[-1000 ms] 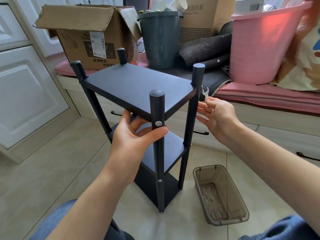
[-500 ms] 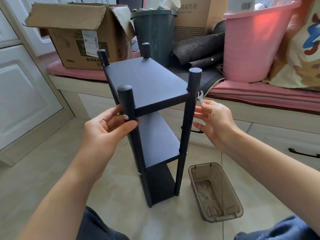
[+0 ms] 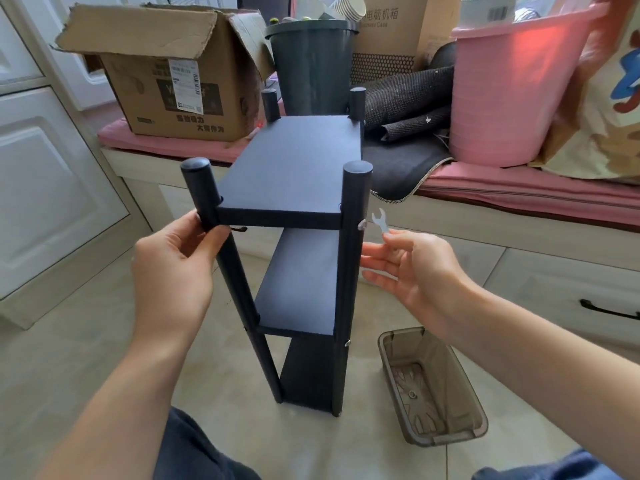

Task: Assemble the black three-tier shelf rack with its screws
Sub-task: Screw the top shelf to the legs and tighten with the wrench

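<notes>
The black three-tier shelf rack (image 3: 294,174) stands upright on the tiled floor, its short end facing me. My left hand (image 3: 173,268) grips the near left post just under the top shelf. My right hand (image 3: 412,268) is beside the near right post and pinches a small flat silver wrench (image 3: 380,221) between thumb and forefinger, its other fingers spread. A silver screw head (image 3: 362,224) shows on the right post at top-shelf height, close to the wrench jaw. A second screw (image 3: 347,344) sits lower on the same post.
A smoky clear plastic tray (image 3: 398,351) with a small nut inside lies on the floor at the right. Behind the rack a pink-cushioned bench carries an open cardboard box (image 3: 173,81), a dark grey bin (image 3: 311,64) and a pink bucket (image 3: 509,91). White cabinets stand at the left.
The rack has been turned clockwise so its short end faces me. My left hand stayed on its post as it swung left. My right hand still holds the wrench beside the right post.
</notes>
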`<state>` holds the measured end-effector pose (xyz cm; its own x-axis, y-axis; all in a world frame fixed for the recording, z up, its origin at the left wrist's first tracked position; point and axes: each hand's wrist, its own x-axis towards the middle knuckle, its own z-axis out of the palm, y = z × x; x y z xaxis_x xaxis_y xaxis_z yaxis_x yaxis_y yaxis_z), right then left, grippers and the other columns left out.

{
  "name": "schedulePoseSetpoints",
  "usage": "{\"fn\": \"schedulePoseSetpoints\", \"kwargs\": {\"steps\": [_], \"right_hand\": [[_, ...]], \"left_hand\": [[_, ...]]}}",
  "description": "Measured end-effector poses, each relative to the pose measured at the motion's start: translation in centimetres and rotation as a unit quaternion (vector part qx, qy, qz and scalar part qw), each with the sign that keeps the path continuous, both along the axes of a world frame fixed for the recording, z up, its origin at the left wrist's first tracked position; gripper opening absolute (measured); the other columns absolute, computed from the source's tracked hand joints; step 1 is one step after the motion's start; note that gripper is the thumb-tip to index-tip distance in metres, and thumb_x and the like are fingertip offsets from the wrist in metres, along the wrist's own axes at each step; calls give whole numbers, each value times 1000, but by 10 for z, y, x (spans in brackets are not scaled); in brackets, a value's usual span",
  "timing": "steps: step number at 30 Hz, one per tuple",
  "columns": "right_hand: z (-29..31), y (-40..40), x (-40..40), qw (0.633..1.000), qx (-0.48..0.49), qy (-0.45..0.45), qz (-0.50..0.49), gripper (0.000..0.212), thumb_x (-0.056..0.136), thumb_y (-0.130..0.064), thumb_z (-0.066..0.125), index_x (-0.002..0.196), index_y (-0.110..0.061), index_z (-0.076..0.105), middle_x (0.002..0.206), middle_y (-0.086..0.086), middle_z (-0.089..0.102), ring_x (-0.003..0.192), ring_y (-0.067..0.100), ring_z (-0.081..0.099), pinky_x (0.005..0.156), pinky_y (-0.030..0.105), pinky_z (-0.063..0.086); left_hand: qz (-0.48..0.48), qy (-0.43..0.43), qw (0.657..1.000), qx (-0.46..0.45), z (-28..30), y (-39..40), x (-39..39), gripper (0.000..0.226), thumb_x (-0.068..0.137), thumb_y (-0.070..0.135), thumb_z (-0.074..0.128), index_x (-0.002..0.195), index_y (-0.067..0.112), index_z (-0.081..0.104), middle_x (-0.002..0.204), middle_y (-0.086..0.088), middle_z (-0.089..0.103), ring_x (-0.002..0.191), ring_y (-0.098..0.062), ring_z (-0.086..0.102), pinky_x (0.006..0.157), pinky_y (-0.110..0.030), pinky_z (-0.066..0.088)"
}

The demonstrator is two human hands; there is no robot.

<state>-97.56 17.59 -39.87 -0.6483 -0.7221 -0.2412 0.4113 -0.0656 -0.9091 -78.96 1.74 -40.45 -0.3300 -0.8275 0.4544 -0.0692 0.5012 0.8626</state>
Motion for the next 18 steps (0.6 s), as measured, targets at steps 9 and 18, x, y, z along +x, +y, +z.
{"fn": "schedulePoseSetpoints", "kwargs": {"steps": [9,18], "right_hand": [[3,0,16,995,-1,-50,87,10,102,-9,47,109,-12,54,98,12,77,93,23,75,82,37,57],[5,-3,14,992,27,34,115,8,97,-14,61,90,-16,64,68,1,61,61,13,59,62,25,52]], "left_hand": [[99,39,994,12,-2,-15,3,46,92,9,74,134,25,65,115,14,71,106,-3,68,94,-18,51],[12,52,994,-95,-1,51,-16,29,99,34,59,127,34,53,71,13,57,68,-7,58,70,-12,42]]}}
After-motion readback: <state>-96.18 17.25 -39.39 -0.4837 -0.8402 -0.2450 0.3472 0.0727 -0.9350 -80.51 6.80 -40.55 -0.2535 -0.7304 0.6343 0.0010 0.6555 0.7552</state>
